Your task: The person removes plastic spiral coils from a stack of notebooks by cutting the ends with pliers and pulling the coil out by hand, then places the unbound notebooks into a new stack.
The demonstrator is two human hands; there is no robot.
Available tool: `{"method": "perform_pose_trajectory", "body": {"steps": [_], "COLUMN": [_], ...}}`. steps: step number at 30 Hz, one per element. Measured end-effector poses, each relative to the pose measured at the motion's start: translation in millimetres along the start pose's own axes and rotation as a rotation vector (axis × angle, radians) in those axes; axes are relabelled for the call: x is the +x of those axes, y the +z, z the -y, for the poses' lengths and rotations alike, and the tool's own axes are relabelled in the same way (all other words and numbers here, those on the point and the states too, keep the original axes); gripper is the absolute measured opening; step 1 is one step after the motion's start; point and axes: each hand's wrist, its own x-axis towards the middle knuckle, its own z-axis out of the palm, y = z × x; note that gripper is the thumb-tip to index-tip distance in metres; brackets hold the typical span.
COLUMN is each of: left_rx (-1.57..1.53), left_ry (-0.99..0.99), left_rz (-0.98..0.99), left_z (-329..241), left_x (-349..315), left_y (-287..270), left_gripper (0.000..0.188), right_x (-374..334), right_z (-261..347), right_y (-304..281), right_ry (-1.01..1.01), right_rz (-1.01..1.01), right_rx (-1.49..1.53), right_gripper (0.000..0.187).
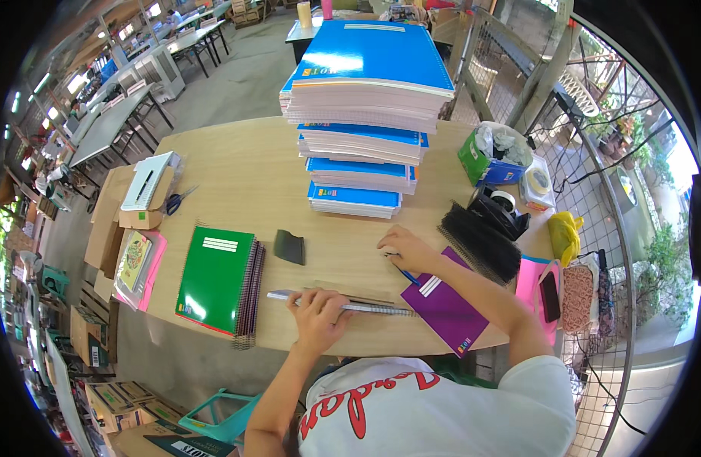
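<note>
- We saw the edge-on notebook point(373, 308) near the front of the table point(236, 152), its spiral binding toward us, just left of the purple notebook point(458, 316).
- We saw the left hand point(320, 314) curled over its upper edge, fingers partly closed, gripping it.
- We found the right hand point(410, 250) half curled above the purple notebook's upper left corner, with a slim blue-handled tool point(406, 276) at its fingers; we could not tell the tool's kind, or how firmly it was held.
- Left of the left hand, we noted a pile of green spiral notebooks point(213, 276), and between that pile and the right hand a small dark block point(289, 247).
- Beyond the hands, we had tall stacks of blue-covered notebooks point(369, 57) before us.
- Beside the right forearm we saw a bundle of black coils point(483, 244), with a tape dispenser point(499, 212) just behind it.
- Farther right we saw a dark phone point(549, 297) and a yellow bag point(565, 238); scissors point(180, 200) lay at the far left.
</note>
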Motion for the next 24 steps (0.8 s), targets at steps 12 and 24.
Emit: {"method": "perform_pose_trajectory", "body": {"steps": [12,24], "left_rx": [0.031,-0.036], "left_ry": [-0.002,-0.005], "left_rz": [-0.009,0.011], "left_z": [-12,-6], "left_x": [0,2], "left_y": [4,4], "left_gripper": [0.030,0.027], "right_x": [216,230], "right_z": [51,4], "right_y": [99,160], "right_ry": [-0.547,-0.482], "right_rz": [0.455,0.592], "right_rx": [-0.658,-0.552], "right_gripper": [0.105,0.103]}}
